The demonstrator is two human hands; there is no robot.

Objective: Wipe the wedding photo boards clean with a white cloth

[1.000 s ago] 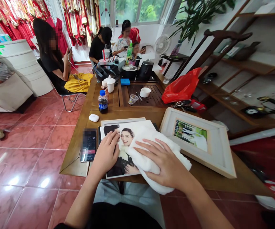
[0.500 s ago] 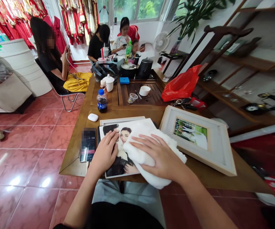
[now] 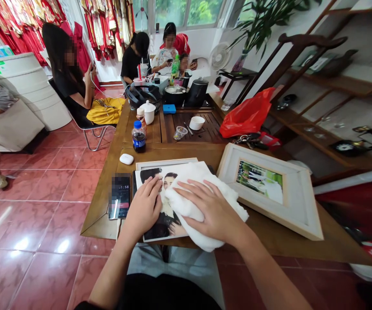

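Note:
A large printed photo [image 3: 163, 226] of a couple lies near the table's front edge. My left hand [image 3: 145, 206] rests flat on its left part, fingers stretched out, covering part of the picture. Over the photo's right side, my right hand [image 3: 212, 206] holds a bunched white cloth [image 3: 216, 183] against the surface, with fingers spread on top and the thumb along a fold. Under the photo's far edge, a pale frame edge [image 3: 166, 163] shows. Beside my right hand lies a white picture frame [image 3: 305, 193] with a smaller outdoor photo in it.
On the wooden table [image 3: 102, 193] are a phone [image 3: 119, 196], a white earbud case [image 3: 126, 159], a dark drink bottle [image 3: 138, 137], a lidded white cup [image 3: 149, 114], a small bowl [image 3: 196, 123] and a red plastic bag [image 3: 247, 114]. Several people sit beyond and to the left.
My right hand and the white cloth have shifted slightly left across the photo, covering more of the pictured face. My left hand stays on the photo.

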